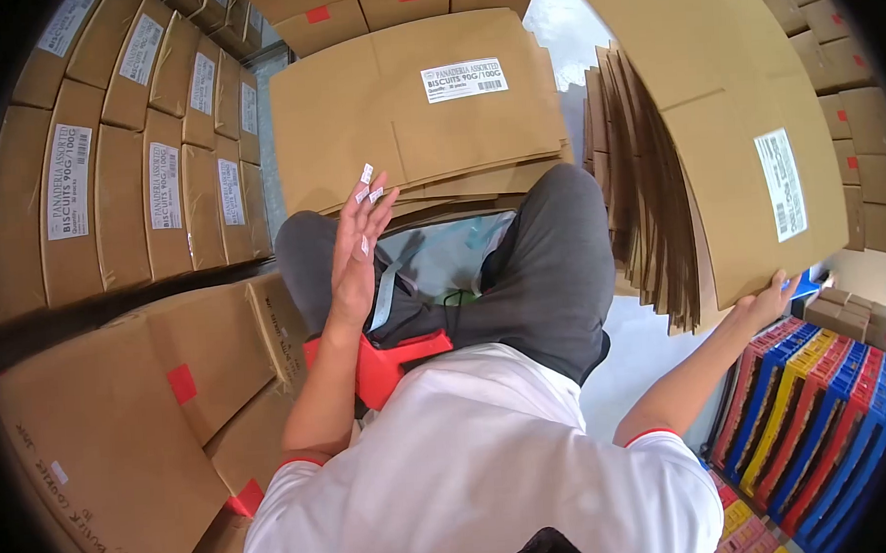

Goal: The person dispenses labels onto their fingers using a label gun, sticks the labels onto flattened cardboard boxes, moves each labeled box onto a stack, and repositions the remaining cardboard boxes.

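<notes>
Both hands were in sight. Right hand (763,305) was closed on the lower edge of one flat carton (721,127), which stood tilted at the person's right and bore one label (781,185). One blue thing (804,287) showed by its fingers; whether the hand held that too could not be told. Left hand (358,236) was raised, open and loosely spread, with four small white stickers (367,173) on its fingers. Near its forearm lay one red tool (383,368), at the lap. Beyond the knees lay one stack (354,101) of flat cartons, one label (464,79) on top. Just beside the held carton stood one row (650,206) of more, too tight to count. Farther ahead, one pile (389,11) showed three red tapes. At left, packed boxes (18,189) showed at least seven labels.
</notes>
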`<state>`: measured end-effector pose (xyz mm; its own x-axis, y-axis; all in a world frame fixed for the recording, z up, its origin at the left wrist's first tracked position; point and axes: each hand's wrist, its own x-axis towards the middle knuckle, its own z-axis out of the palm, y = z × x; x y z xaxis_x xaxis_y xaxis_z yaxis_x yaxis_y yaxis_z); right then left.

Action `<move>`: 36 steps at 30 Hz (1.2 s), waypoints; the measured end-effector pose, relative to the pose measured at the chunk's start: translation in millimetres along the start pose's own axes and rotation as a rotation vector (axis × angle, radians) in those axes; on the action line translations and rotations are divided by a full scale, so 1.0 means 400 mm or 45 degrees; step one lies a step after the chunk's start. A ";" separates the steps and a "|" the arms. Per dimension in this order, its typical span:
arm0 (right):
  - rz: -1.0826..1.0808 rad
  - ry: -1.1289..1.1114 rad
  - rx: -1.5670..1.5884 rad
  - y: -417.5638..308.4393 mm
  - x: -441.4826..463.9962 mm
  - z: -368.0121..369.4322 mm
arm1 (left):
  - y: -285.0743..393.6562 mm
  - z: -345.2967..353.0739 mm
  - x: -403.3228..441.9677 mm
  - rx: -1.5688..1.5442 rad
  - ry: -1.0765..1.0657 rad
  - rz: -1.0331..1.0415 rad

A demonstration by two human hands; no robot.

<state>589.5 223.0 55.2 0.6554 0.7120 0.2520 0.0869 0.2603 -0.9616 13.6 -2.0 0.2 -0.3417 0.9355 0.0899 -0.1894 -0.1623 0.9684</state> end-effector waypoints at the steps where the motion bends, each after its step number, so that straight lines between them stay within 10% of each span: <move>1: 0.009 0.080 -0.047 0.026 0.009 -0.037 | 0.001 -0.001 -0.001 -0.021 -0.006 0.004; 8: -0.010 0.247 -0.941 0.162 0.034 -0.125 | -0.013 -0.021 -0.010 -0.268 0.064 0.088; 10: -0.833 0.177 -1.260 0.107 -0.012 -0.009 | -0.008 -0.021 -0.013 -0.285 0.139 0.085; 14: 0.034 -0.833 -0.320 -0.003 -0.354 0.397 | -0.005 -0.025 -0.006 -0.385 0.093 0.096; 20: 0.454 -1.757 0.032 -0.024 -0.857 0.657 | 0.017 -0.012 -0.014 -0.205 0.093 0.099; 36: 0.629 -1.834 0.103 -0.057 -0.933 0.707 | 0.024 -0.003 -0.010 0.182 -0.100 0.112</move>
<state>131.0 135.9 13.8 -0.6642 0.7326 -0.1485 0.0139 -0.1866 -0.9823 12.2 -7.8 8.8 -0.2774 0.9422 0.1881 -0.0275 -0.2034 0.9787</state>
